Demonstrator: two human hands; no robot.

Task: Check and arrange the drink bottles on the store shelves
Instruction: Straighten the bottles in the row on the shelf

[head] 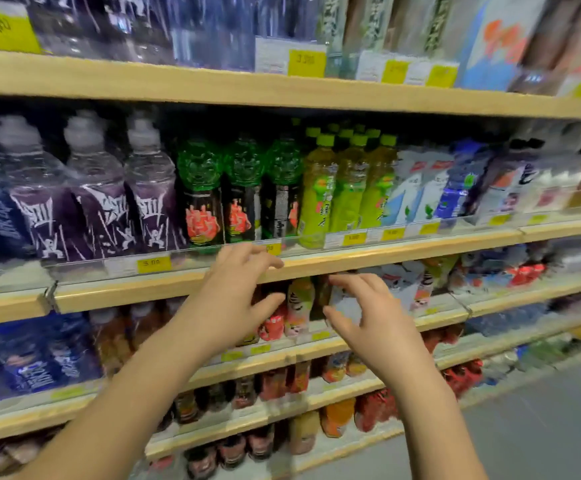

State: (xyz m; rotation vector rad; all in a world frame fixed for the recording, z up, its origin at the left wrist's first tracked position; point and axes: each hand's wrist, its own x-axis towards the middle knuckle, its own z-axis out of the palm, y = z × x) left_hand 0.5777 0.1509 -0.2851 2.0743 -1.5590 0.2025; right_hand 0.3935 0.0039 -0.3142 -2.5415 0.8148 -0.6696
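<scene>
Store shelves hold rows of drink bottles. On the middle shelf [317, 263] stand purple-labelled water bottles [98, 199], green-topped dark bottles [200, 195] and yellow-green tea bottles [320, 192]. My left hand [233, 296] hovers in front of that shelf's wooden edge, fingers spread and loosely bent, holding nothing. My right hand [372, 317] is raised beside it, fingers and thumb apart, in front of a white-labelled bottle [344, 303] on the shelf below; I cannot tell whether it touches. A pink-and-green bottle [299, 306] shows between my hands.
Yellow price tags [154, 264] line the shelf edges. White and blue cartons [427, 188] fill the right of the middle shelf. Blue bottles [36, 355] stand lower left, red and orange drinks [337, 417] on the lower shelves. Grey aisle floor [542, 427] lies at the right.
</scene>
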